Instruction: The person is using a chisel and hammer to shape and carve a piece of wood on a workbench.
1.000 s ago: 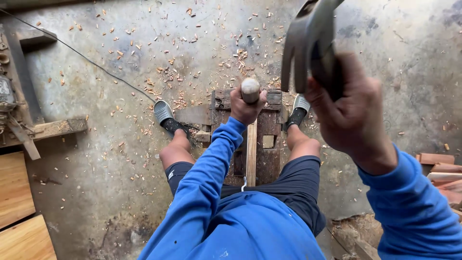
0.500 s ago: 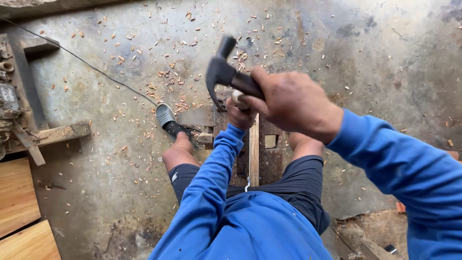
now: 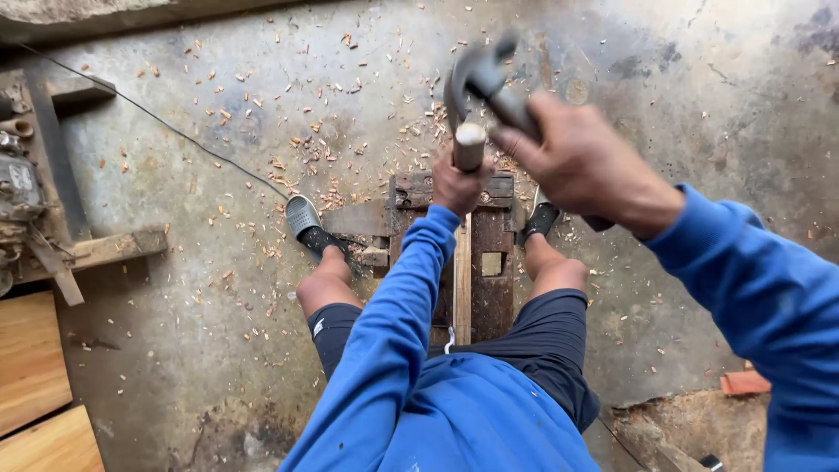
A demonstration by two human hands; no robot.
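A claw hammer (image 3: 479, 83) is held in the right hand (image 3: 584, 164), which is closed fully around the handle; the dark metal head is blurred and is seen just above the pale butt end of a chisel handle (image 3: 469, 145). The chisel handle is gripped upright in the left hand (image 3: 458, 185), the fingers wrapped closed round its shaft below the butt; the blade itself is hidden behind the hand and cannot be assessed. Both tools are positioned over a dark wooden workpiece (image 3: 492, 262) with a square mortise cut in it, which lies on the concrete floor (image 3: 218, 175) between the legs, with a sandalled foot (image 3: 308, 225) at either side. A lighter wooden strip (image 3: 462, 288) is laid along the workpiece. The hammer is judged head-heavy and rigid, best held low on the handle for swing, with a firm grip advisable against slipping. The chisel handle is judged light, stiff and smooth-surfaced, best held at mid-shaft, clear of the struck end, so that the fingers are kept out of the hammer's path. The workpiece is judged heavy and solid. Wood chips (image 3: 332, 140) are scattered widely over the floor. A thin cable (image 3: 175, 131) and timber boards (image 3: 35, 367) are noted at the left.
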